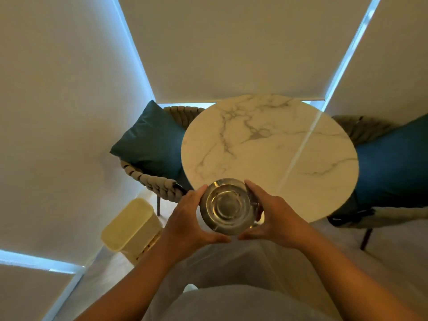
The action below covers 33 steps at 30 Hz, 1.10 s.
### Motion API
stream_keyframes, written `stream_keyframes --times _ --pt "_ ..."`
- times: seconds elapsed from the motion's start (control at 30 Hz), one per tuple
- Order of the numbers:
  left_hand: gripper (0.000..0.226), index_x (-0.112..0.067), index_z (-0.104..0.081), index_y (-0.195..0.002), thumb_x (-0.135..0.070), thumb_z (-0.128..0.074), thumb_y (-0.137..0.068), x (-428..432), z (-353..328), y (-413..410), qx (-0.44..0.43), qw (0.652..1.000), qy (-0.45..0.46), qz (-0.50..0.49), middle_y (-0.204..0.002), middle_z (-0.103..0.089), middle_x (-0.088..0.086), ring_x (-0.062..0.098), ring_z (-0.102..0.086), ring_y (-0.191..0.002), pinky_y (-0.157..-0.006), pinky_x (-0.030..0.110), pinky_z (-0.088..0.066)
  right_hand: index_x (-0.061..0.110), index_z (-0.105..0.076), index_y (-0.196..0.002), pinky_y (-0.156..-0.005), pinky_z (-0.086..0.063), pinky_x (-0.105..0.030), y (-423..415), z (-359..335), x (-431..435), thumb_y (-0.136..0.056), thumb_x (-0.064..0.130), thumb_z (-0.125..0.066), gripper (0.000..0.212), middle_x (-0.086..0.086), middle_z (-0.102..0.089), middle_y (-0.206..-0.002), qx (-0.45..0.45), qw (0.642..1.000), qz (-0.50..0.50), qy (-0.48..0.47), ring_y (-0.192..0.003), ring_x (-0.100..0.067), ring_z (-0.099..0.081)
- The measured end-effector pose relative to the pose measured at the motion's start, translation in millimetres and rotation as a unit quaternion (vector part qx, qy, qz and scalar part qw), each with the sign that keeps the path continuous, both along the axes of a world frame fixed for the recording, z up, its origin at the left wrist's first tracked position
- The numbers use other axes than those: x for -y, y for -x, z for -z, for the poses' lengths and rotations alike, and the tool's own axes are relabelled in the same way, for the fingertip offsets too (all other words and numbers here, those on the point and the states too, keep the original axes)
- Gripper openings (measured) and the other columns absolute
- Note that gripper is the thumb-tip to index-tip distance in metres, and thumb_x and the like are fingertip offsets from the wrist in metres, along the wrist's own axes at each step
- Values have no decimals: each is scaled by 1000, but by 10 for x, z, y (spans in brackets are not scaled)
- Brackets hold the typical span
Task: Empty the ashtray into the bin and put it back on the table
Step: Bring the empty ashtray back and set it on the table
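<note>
A round metal ashtray [228,206] is held between both my hands at the near edge of the round white marble table [278,144]. My left hand [190,218] cups its left side and my right hand [275,216] cups its right side, thumbs nearly meeting under it. Its shiny top shows concentric rings with a few dark specks. Whether it rests on the table or is lifted off it, I cannot tell. A cream bin [132,228] with its lid shut stands on the floor to the left, below the table.
Two woven chairs with blue cushions flank the table, one at the left [150,144] and one at the right [393,158]. Drawn roller blinds close off the walls behind and at the left. Pale floor lies around my legs.
</note>
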<state>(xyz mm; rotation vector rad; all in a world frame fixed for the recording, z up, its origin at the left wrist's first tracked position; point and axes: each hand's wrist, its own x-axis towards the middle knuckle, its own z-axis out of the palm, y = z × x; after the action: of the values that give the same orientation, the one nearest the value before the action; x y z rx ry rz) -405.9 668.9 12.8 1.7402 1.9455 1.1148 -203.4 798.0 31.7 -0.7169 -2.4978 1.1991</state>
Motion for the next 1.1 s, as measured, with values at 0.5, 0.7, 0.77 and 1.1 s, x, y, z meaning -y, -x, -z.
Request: stream_keyframes --times 0.5,0.7,0.77,1.1 --pt "101 -52 -26 -138 -74 -78 -54 -377 43 -1343 13 994 48 96 -128 -47 -28 -1 -49 -117 -93 11 -40 26 -21 -148 -69 -34 5 -1535 -23 53 -56 40 -90 116 39 -47 -90 11 994 106 12 -91 30 -44" --pt "95 -52 -28 -135 -77 -73 -55 -467 -53 -1407 7 993 51 108 -126 -45 -30 -1 -49 -116 -92 11 -41 26 -19 -148 -70 -38 2 -1605 -37 -5 -58 36 -90 115 37 -52 -93 13 993 111 33 -91 26 -47" --pt "95 -48 -31 -134 -77 -74 -55 -513 -64 -1392 11 993 53 108 -126 -46 -27 1 -49 -115 -91 11 -41 22 -16 -151 -70 -40 -1 -1600 -25 -43 -58 40 -89 119 34 -47 -94 21 992 118 36 -89 23 -49" --pt "105 -30 -37 -140 -72 -78 -53 -923 -41 -932 21 990 62 122 -127 -54 -13 5 -50 -115 -93 16 -42 30 -10 -152 -73 -48 -13 -1159 14 -399 -55 52 -86 125 15 -58 -113 47 987 148 37 -85 -4 -58"
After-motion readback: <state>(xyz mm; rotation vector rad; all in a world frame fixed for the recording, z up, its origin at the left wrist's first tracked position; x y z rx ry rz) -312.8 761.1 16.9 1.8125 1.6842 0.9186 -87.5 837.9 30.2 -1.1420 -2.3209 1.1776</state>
